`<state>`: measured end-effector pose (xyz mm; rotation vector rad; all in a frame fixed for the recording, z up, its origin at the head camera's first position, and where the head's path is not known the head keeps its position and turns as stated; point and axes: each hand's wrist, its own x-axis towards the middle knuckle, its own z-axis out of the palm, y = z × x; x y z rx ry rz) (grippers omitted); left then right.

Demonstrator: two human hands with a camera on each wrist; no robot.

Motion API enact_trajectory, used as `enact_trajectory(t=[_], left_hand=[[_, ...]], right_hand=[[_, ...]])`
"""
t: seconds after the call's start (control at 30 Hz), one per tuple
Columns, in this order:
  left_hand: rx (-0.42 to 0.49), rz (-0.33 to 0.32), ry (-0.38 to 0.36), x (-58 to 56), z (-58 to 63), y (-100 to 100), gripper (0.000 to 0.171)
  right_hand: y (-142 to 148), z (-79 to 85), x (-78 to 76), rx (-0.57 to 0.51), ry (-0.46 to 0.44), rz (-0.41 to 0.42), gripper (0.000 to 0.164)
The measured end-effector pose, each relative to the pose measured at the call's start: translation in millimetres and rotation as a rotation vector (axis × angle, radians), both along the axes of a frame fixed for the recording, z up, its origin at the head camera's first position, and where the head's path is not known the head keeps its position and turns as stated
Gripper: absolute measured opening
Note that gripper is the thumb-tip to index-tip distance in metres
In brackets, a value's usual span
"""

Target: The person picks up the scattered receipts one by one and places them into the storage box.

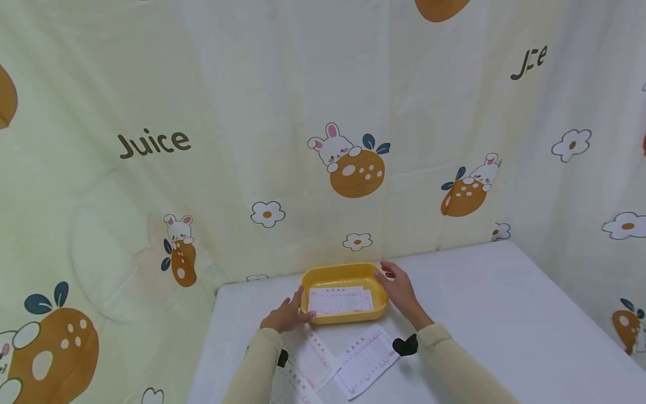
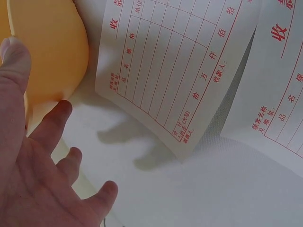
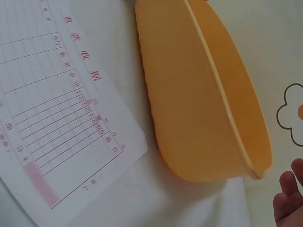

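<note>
A yellow plastic tray (image 1: 348, 320) stands at the back of the table, with printed receipt slips (image 1: 339, 302) lying inside. My left hand (image 1: 286, 315) is at its front left corner. In the left wrist view, that hand's thumb is at the tray's rim, one fingertip touches the outer wall, and the other fingers are spread. My right hand (image 1: 402, 290) is beside the tray's right end, fingers loosely bent. From the right wrist, its fingertips (image 3: 288, 189) appear apart from the tray wall (image 3: 184, 94), though part of that hand is out of frame.
Printed slips lie on the white table (image 1: 469, 314) in front of the tray: one slip (image 1: 367, 359) at the right, another (image 1: 314, 359) overlapping it at the left, and one (image 1: 292, 387) nearer me. A patterned curtain (image 1: 282, 140) hangs behind the table.
</note>
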<state>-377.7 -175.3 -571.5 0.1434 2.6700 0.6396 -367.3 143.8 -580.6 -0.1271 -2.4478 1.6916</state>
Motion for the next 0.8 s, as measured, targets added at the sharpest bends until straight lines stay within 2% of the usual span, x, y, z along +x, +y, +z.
enact_trajectory(t=[0.23, 0.53, 0.67, 0.73, 0.8], left_hand=[[0.019, 0.010, -0.015, 0.9, 0.7, -0.3, 0.092], [0.029, -0.012, -0.004, -1.8, -2.1, -3.8, 0.093], [0.032, -0.017, -0.009, -2.8, -2.8, -4.0, 0.094], [0.034, -0.018, -0.013, -2.4, -1.6, -3.7, 0.093], [0.027, -0.029, -0.020, -2.4, -0.4, -3.6, 0.091]], right_hand=[[3.3, -7.8, 11.1, 0.006, -0.017, -0.011, 0.056], [0.2, -29.7, 38.0, 0.068, -0.212, -0.056, 0.079], [0.1, -45.0, 51.7, 0.115, -0.277, -0.031, 0.088], [0.3, -53.3, 55.9, 0.169, -0.291, -0.012, 0.087], [-0.4, -58.2, 57.3, 0.218, -0.293, -0.001, 0.079]])
